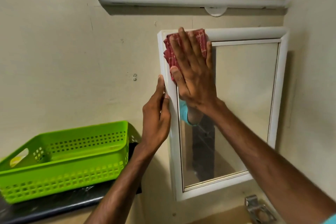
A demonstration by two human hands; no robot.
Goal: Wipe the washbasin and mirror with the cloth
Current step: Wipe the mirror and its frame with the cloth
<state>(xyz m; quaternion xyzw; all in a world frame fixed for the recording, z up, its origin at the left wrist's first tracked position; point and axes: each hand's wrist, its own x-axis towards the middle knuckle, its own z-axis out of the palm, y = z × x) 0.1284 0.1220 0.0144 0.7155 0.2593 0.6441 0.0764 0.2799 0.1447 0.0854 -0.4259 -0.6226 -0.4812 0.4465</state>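
A white-framed mirror [243, 96] hangs on the cream wall. My right hand [194, 71] lies flat with straight fingers on a folded red patterned cloth [200, 40], pressing it against the mirror's top left corner. My left hand [156, 120] holds the frame's left edge, thumb on the front and fingers behind the side. Only a beige strip of the washbasin [225, 214] shows at the bottom, below the mirror.
A green perforated plastic basket [63, 162] sits on a dark shelf [54, 207] at the lower left. A white tube light fixture [190, 2] runs along the wall above the mirror. A metal holder [258, 209] sticks out under the mirror's lower right.
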